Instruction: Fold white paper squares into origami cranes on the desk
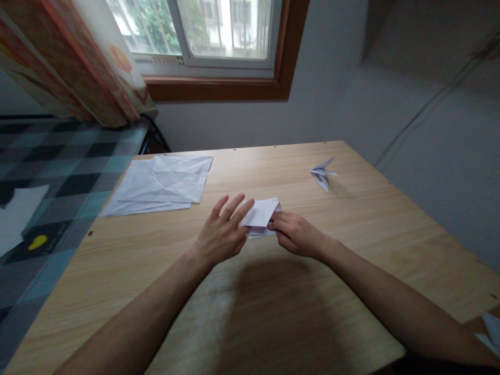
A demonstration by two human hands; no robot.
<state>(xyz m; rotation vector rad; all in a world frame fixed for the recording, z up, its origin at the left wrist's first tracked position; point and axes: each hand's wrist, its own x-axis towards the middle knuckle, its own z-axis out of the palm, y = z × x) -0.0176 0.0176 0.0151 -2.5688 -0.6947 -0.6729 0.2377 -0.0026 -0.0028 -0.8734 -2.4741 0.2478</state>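
A small folded piece of white paper lies on the wooden table between my two hands. My left hand rests at its left edge, fingers stretched out and slightly spread, with the fingertips on the paper. My right hand has its fingers curled and pinched on the paper's right corner. Part of the paper's lower edge is hidden behind my hands.
A stack of creased white sheets lies at the table's back left. A finished folded paper figure stands at the back right. A checked bed cover runs along the left. Another white paper corner shows at the right edge.
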